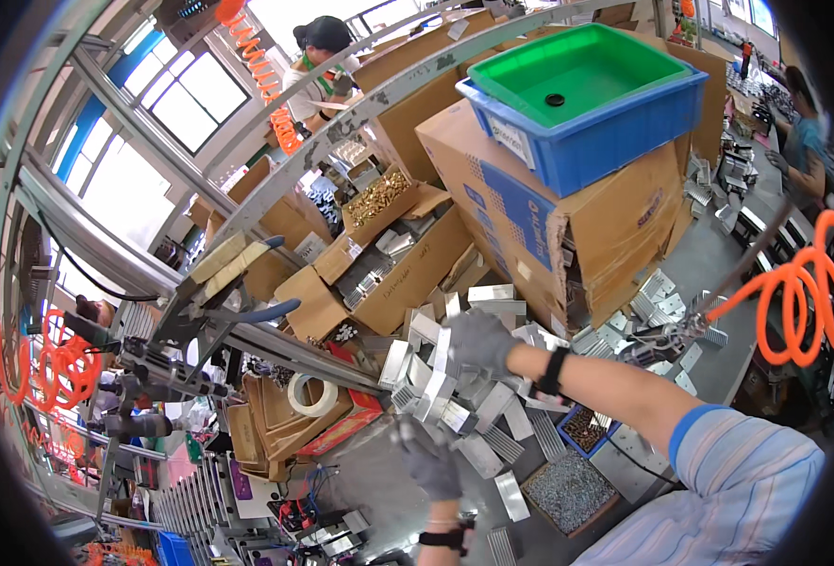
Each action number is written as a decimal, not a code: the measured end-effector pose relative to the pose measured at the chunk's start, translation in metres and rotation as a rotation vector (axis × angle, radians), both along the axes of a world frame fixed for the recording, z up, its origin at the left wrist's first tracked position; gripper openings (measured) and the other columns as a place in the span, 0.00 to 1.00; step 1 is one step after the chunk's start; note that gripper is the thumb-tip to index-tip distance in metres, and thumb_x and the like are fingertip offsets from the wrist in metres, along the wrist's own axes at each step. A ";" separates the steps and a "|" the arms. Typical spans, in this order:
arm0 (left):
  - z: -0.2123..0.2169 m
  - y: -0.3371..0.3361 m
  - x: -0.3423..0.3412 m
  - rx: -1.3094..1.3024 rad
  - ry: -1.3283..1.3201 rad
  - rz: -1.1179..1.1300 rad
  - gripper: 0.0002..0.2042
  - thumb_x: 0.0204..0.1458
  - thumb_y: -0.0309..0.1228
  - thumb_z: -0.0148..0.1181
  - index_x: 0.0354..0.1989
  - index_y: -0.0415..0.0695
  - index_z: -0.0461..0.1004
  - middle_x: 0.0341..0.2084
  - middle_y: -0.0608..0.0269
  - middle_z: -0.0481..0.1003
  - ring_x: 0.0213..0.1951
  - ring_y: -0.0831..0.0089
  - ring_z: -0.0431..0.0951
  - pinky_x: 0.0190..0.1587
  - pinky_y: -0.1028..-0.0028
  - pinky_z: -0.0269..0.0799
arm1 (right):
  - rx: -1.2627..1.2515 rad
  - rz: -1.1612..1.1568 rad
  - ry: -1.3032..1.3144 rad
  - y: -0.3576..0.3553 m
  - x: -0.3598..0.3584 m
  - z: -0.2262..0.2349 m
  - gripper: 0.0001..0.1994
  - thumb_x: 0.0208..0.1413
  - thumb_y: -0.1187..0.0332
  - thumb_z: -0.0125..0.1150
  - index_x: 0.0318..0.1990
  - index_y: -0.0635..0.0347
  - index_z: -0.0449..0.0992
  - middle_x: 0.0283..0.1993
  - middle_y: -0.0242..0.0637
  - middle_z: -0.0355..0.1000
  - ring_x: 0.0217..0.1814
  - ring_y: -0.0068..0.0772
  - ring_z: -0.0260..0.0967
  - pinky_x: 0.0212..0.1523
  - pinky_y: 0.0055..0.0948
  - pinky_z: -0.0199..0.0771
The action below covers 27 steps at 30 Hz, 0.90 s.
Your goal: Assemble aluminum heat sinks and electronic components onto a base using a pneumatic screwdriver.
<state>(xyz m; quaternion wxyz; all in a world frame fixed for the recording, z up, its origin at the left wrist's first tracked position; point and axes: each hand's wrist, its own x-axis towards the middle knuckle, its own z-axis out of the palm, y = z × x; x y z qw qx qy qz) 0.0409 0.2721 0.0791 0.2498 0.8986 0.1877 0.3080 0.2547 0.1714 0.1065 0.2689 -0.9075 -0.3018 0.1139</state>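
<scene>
A heap of silver metal parts [492, 406], blocky and finned, lies on the grey bench in front of me. My right hand [481, 341], in a grey glove, reaches over the heap with its fingers curled down against a pale, long metal part [442, 363]. Nearer to me, my left hand [428, 462], also gloved in grey, is raised beside the heap's near left edge. Its fingers are apart, and nothing shows in them. Both wrists wear black bands.
Beside the heap are a tray of small grey fasteners [568, 492] and a blue bin of brown screws [587, 432]. Behind stand a large carton [521, 217] under a blue tub [606, 141], and an open box [408, 274]. A metal rail [294, 363] crosses at left. Other people work nearby.
</scene>
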 end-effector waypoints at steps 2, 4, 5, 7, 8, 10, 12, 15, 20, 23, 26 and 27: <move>-0.006 0.048 0.034 -0.033 0.130 0.119 0.28 0.54 0.45 0.53 0.57 0.37 0.61 0.52 0.42 0.63 0.55 0.47 0.62 0.58 0.58 0.58 | 0.009 -0.054 -0.018 0.026 0.046 -0.012 0.22 0.44 0.59 0.59 0.48 0.56 0.73 0.48 0.46 0.72 0.53 0.48 0.67 0.52 0.41 0.69; -0.013 0.084 0.067 0.021 0.187 0.076 0.28 0.54 0.45 0.53 0.55 0.36 0.62 0.52 0.42 0.63 0.54 0.45 0.63 0.56 0.59 0.61 | -0.035 -0.077 -0.077 0.047 0.080 -0.037 0.22 0.44 0.57 0.58 0.47 0.56 0.73 0.47 0.45 0.72 0.52 0.48 0.67 0.51 0.42 0.68; -0.017 0.098 0.082 0.017 0.196 0.077 0.28 0.54 0.45 0.53 0.55 0.36 0.62 0.52 0.42 0.63 0.54 0.45 0.63 0.56 0.59 0.61 | -0.079 -0.105 -0.146 0.054 0.093 -0.047 0.21 0.44 0.55 0.58 0.45 0.56 0.73 0.45 0.44 0.72 0.50 0.47 0.68 0.51 0.43 0.68; -0.024 0.123 0.110 0.125 0.455 0.002 0.29 0.54 0.48 0.52 0.57 0.37 0.62 0.53 0.41 0.64 0.54 0.45 0.65 0.55 0.58 0.62 | -0.170 -0.066 -0.144 0.069 0.111 -0.052 0.23 0.45 0.54 0.59 0.46 0.57 0.74 0.47 0.44 0.72 0.53 0.46 0.67 0.52 0.42 0.68; -0.029 0.130 0.128 0.124 0.456 -0.003 0.29 0.54 0.48 0.52 0.57 0.37 0.62 0.53 0.41 0.64 0.54 0.45 0.65 0.55 0.58 0.62 | -0.263 -0.037 -0.149 0.072 0.122 -0.057 0.24 0.45 0.53 0.60 0.47 0.58 0.75 0.49 0.45 0.72 0.55 0.44 0.67 0.52 0.42 0.68; -0.036 0.139 0.158 -0.042 0.726 0.087 0.35 0.50 0.56 0.50 0.56 0.36 0.64 0.53 0.40 0.66 0.55 0.45 0.65 0.57 0.59 0.61 | -0.316 -0.014 -0.117 0.076 0.144 -0.076 0.25 0.45 0.52 0.60 0.47 0.58 0.75 0.50 0.44 0.72 0.55 0.44 0.67 0.52 0.43 0.68; -0.041 0.147 0.175 -0.100 0.871 0.087 0.37 0.49 0.59 0.51 0.57 0.37 0.63 0.52 0.40 0.67 0.54 0.46 0.67 0.56 0.60 0.63 | -0.387 0.047 0.044 0.083 0.156 -0.082 0.27 0.44 0.50 0.61 0.48 0.59 0.75 0.54 0.46 0.70 0.55 0.45 0.68 0.53 0.43 0.68; -0.040 0.159 0.190 -0.212 1.100 0.061 0.42 0.43 0.64 0.54 0.58 0.39 0.63 0.54 0.44 0.67 0.56 0.52 0.68 0.56 0.64 0.63 | -0.404 0.134 0.222 0.081 0.155 -0.096 0.31 0.44 0.48 0.60 0.53 0.58 0.72 0.55 0.46 0.69 0.55 0.45 0.67 0.54 0.37 0.67; -0.043 0.156 0.179 -0.282 1.292 -0.231 0.46 0.38 0.63 0.58 0.62 0.43 0.58 0.56 0.48 0.66 0.57 0.54 0.66 0.58 0.66 0.62 | -0.510 0.294 0.337 0.068 0.151 -0.084 0.24 0.36 0.57 0.65 0.42 0.61 0.78 0.44 0.44 0.76 0.41 0.42 0.74 0.41 0.37 0.74; -0.067 0.152 0.161 -0.210 1.226 -0.307 0.46 0.37 0.58 0.61 0.62 0.42 0.56 0.56 0.46 0.66 0.58 0.52 0.66 0.59 0.65 0.61 | -0.588 0.366 0.220 0.060 0.142 -0.094 0.19 0.30 0.67 0.64 0.35 0.61 0.80 0.39 0.46 0.76 0.39 0.41 0.75 0.39 0.37 0.75; -0.058 0.121 0.138 -0.252 1.166 -0.278 0.41 0.38 0.53 0.63 0.58 0.39 0.61 0.51 0.42 0.69 0.53 0.50 0.70 0.55 0.63 0.65 | -0.579 0.361 0.078 0.049 0.107 -0.065 0.17 0.34 0.69 0.59 0.37 0.61 0.80 0.43 0.49 0.74 0.45 0.45 0.74 0.41 0.38 0.74; -0.060 0.113 0.128 -0.212 1.178 -0.219 0.39 0.38 0.51 0.64 0.56 0.38 0.63 0.49 0.40 0.70 0.51 0.49 0.71 0.53 0.61 0.67 | -0.618 0.374 0.055 0.046 0.101 -0.065 0.17 0.38 0.68 0.58 0.38 0.61 0.80 0.42 0.49 0.75 0.46 0.46 0.74 0.43 0.37 0.74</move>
